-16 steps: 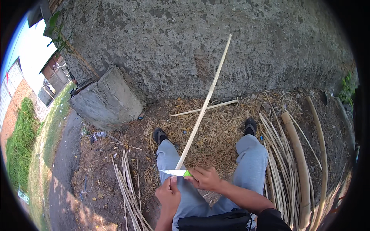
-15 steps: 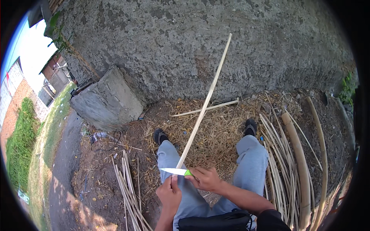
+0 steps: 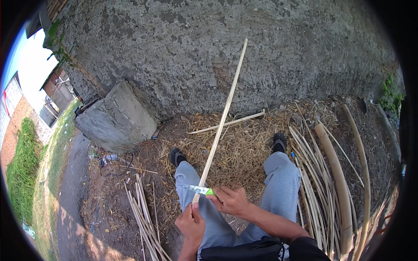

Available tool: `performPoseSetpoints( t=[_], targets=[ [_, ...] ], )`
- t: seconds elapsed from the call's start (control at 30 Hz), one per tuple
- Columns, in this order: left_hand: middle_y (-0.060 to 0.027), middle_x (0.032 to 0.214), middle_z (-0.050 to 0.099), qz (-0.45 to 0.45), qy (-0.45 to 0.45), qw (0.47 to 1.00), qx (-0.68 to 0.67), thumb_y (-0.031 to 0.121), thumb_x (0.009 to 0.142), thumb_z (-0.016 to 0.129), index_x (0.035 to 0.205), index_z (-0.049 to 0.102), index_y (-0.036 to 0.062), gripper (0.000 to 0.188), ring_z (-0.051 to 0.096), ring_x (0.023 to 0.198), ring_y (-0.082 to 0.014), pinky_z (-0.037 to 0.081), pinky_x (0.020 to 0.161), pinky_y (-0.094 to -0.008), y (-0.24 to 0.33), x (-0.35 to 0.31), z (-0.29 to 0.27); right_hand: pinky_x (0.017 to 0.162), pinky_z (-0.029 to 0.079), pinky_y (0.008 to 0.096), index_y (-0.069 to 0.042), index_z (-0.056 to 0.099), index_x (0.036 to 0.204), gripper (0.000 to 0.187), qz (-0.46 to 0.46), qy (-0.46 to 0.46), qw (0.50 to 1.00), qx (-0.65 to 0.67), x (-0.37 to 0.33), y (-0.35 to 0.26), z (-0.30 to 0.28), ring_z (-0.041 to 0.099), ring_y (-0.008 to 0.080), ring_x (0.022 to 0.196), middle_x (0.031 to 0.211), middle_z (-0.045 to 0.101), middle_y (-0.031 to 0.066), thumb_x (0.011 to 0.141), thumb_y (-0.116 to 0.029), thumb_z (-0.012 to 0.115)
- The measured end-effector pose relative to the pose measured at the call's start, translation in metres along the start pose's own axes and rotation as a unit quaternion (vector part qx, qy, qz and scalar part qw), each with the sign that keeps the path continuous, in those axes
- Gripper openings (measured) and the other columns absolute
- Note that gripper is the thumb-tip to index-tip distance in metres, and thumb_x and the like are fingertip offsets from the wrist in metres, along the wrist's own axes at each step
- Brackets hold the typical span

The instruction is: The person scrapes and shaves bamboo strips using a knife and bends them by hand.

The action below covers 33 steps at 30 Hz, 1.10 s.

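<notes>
A long, pale bamboo strip [image 3: 227, 106] slants up and away from my lap, its far end in front of the rough wall. My left hand [image 3: 191, 224] pinches its near end between thumb and fingers above my left thigh. In my right hand [image 3: 230, 201] is a knife [image 3: 197, 189] with a green handle, gripped with the fingers wrapped round it. The blade points left and lies across the strip, just beyond my left fingertips. My grey-trousered legs [image 3: 282, 182] are spread on either side.
Thin strips [image 3: 315, 182] lie heaped at the right beside a thick bamboo pole [image 3: 334, 174]; a smaller bundle [image 3: 143, 217] lies at the left. Another strip [image 3: 244, 120] rests on the shavings [image 3: 235, 150] ahead. A concrete block [image 3: 119, 115] stands against the wall [image 3: 183, 56].
The knife has moved slightly away from my left hand along the strip, and its blade has tilted. More of the strip's near end shows above my left fingers. The whole view has shifted a little.
</notes>
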<state>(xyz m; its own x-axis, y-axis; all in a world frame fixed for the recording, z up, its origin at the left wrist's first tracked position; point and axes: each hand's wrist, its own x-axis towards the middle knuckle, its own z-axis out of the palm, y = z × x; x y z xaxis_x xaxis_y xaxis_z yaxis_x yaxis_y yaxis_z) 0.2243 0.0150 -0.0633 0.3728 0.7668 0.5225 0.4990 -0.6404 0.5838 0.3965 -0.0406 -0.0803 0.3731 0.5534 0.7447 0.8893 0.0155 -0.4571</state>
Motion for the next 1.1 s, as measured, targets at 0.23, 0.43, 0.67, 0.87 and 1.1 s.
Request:
performPoseSetpoints(
  t=[0.23, 0.43, 0.67, 0.87, 1.1],
  targets=[
    [-0.0183, 0.054, 0.051, 0.033, 0.002, 0.999, 0.036, 0.01, 0.093, 0.062, 0.087, 0.066, -0.0043, 0.016, 0.051, 0.043, -0.0333, 0.035, 0.043, -0.0387, -0.008, -0.02, -0.021, 0.034, 0.038, 0.0328, -0.006, 0.071, 0.09, 0.025, 0.089, 0.07, 0.992, -0.055, 0.033, 0.056, -0.006, 0.055, 0.0198, 0.039, 0.061, 0.063, 0.0052, 0.089, -0.031, 0.07],
    [-0.016, 0.056, 0.057, 0.019, -0.011, 0.999, 0.024, 0.009, 0.089, 0.066, 0.089, 0.068, -0.0034, 0.013, 0.056, 0.042, -0.0312, 0.038, 0.04, -0.0392, -0.018, -0.03, -0.022, 0.035, 0.04, 0.034, -0.007, 0.071, 0.091, 0.024, 0.056, 0.031, 0.998, -0.013, 0.007, 0.024, -0.002, 0.057, 0.0208, 0.041, 0.06, 0.063, 0.0063, 0.09, -0.031, 0.068],
    [-0.0173, 0.057, 0.056, 0.022, -0.013, 0.999, 0.048, 0.009, 0.092, 0.062, 0.086, 0.066, -0.0041, 0.015, 0.055, 0.043, -0.032, 0.037, 0.042, -0.0385, -0.015, -0.022, -0.02, 0.035, 0.039, 0.0326, -0.008, 0.07, 0.09, 0.026, 0.023, 0.031, 0.997, -0.066, 0.016, 0.025, -0.001, 0.054, 0.0181, 0.039, 0.057, 0.058, 0.0024, 0.088, -0.035, 0.07],
    [-0.0181, 0.057, 0.057, 0.034, 0.001, 0.999, 0.012, 0.008, 0.091, 0.063, 0.089, 0.067, -0.0058, 0.014, 0.056, 0.044, -0.0315, 0.039, 0.042, -0.038, -0.012, -0.018, -0.015, 0.034, 0.038, 0.0327, -0.009, 0.067, 0.092, 0.024, -0.084, -0.03, 0.996, 0.012, -0.008, -0.007, -0.006, 0.052, 0.0165, 0.039, 0.058, 0.053, 0.0005, 0.086, -0.032, 0.072],
    [-0.0171, 0.055, 0.053, 0.025, 0.003, 1.0, 0.018, 0.006, 0.092, 0.062, 0.088, 0.065, -0.0071, 0.015, 0.052, 0.041, -0.0275, 0.035, 0.041, -0.0358, -0.007, -0.021, -0.018, 0.034, 0.038, 0.0334, -0.008, 0.07, 0.087, 0.024, 0.008, 0.004, 0.999, -0.035, 0.008, 0.021, -0.011, 0.052, 0.0179, 0.038, 0.058, 0.057, 0.0005, 0.086, -0.032, 0.073]
  ],
)
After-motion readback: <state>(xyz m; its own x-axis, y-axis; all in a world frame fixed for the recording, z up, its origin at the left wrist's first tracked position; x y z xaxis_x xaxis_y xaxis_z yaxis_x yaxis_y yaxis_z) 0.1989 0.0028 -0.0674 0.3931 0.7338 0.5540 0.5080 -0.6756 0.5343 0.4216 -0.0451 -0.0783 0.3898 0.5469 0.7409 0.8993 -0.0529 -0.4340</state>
